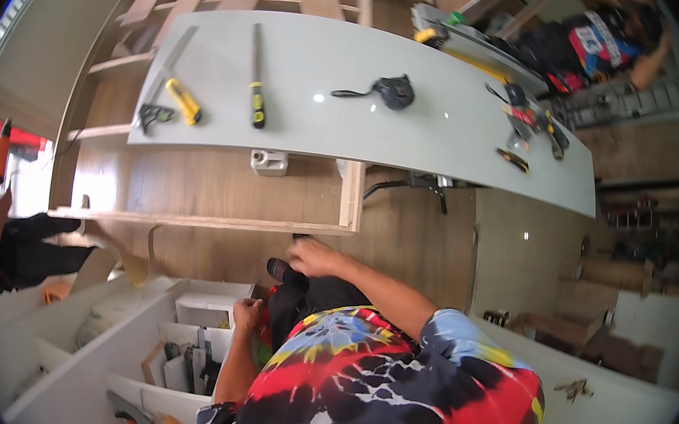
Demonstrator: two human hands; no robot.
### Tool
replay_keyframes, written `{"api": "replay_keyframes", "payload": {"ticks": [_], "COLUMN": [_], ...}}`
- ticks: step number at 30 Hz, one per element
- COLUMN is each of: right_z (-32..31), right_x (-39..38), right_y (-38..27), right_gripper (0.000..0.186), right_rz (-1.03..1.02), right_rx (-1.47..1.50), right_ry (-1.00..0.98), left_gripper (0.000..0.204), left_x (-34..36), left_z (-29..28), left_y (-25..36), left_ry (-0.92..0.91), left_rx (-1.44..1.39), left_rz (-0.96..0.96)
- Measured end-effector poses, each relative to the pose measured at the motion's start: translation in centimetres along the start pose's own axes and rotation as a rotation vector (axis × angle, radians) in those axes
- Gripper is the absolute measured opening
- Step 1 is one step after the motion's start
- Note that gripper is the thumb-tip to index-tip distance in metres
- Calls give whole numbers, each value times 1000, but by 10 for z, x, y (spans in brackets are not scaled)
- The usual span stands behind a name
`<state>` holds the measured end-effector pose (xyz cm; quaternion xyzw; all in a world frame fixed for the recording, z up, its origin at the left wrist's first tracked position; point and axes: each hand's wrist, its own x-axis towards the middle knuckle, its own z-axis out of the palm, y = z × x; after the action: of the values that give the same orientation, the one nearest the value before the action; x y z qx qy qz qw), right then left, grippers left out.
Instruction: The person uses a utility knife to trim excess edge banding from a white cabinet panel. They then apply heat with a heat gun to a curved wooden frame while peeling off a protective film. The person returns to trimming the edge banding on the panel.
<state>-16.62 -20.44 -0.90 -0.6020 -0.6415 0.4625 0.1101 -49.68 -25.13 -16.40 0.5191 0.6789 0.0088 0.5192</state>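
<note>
My right hand (316, 257) is in front of my lap, its fingers curled, beside a small dark thing (300, 238) near the wooden frame; I cannot make out what it grips, if anything. My left hand (246, 314) is closed next to the white compartmented cabinet (160, 393), and whatever it holds is hidden. Beyond both hands a glossy white panel (315, 130) lies across the wooden frame (213, 221). On the panel are a black tape measure (395, 93), a yellow utility knife (183, 102), a combination square (156, 115) and a long-bladed tool with a yellow-black handle (258, 106).
More hand tools (533, 125) lie at the panel's right end. A white jug (269, 163) stands beneath its near edge. One person (601, 45) is at the far right by a ladder (636, 103); another (17, 246), at the left, holds an orange tool (2, 153).
</note>
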Motion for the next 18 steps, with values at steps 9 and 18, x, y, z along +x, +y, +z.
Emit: {"api": "replay_keyframes", "payload": {"ticks": [9,18], "right_z": [19,-37], "right_x": [-191,-303], "right_y": [92,195], "right_gripper": [39,40], "right_rz": [391,465], "right_rx": [95,149], "right_ry": [219,407], "left_gripper": [29,29], "left_x": [-36,-204], "left_z": [22,96], "left_y": [92,384], "left_ry": [-25,-974], "left_rx": [227,-789], "left_rz": [335,628]}}
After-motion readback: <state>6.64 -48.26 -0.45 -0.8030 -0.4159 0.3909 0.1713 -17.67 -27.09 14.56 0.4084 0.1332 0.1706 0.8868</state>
